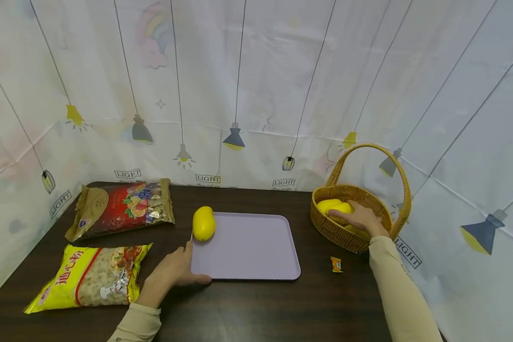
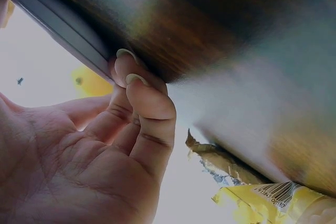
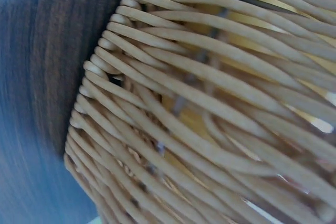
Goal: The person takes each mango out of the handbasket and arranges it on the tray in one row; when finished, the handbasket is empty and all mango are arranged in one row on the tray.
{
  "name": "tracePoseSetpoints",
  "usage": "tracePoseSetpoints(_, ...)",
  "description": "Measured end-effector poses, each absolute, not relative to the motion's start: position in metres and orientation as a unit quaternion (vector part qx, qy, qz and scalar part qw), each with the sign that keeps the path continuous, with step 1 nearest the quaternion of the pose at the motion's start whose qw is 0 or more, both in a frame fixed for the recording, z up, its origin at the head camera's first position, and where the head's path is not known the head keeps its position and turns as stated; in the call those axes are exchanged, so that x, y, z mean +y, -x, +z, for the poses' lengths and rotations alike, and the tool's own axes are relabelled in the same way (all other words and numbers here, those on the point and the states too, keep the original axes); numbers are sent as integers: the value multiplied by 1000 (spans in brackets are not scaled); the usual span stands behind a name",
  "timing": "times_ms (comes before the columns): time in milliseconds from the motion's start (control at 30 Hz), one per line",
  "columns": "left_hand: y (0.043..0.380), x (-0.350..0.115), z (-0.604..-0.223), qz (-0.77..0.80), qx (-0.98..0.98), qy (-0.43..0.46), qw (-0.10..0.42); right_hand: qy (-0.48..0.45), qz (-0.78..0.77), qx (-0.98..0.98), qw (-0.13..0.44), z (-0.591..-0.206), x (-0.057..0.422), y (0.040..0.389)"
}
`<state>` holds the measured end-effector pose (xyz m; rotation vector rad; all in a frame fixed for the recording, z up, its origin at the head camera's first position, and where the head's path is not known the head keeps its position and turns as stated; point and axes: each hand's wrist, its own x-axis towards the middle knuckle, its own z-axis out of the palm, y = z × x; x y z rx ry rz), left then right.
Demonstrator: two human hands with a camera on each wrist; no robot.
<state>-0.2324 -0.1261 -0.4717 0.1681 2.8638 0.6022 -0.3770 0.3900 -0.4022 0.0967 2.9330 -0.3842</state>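
A yellow mango [image 1: 204, 223] lies on the left end of a pale purple tray [image 1: 252, 247]. My left hand [image 1: 177, 268] holds the tray by its near left corner, the thumb along the front edge and the other fingers at the left side. In the left wrist view, curled fingertips [image 2: 139, 80] meet the tray's rim [image 2: 68, 35]. Over at the right, my right hand [image 1: 361, 218] reaches into a wicker basket [image 1: 337, 237] and grips a yellow mango [image 1: 341, 211]. Other mangoes [image 1: 325, 205] lie beside it. Only the woven basket side [image 3: 184, 87] fills the right wrist view, with yellow behind the gaps.
At the left lie a red and gold fruit-printed bag [image 1: 124, 209] and a yellow bag with a clear window [image 1: 98, 275]. A small orange wrapped candy [image 1: 336, 264] is in front of the basket. A printed curtain [image 1: 256, 95] hangs behind the dark table [image 1: 248, 308].
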Motion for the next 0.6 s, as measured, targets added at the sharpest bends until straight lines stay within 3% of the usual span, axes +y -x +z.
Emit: tracePoseSetpoints(600, 232, -127, -473, 203, 972, -65, 99, 12, -154, 988, 31, -380, 377, 374)
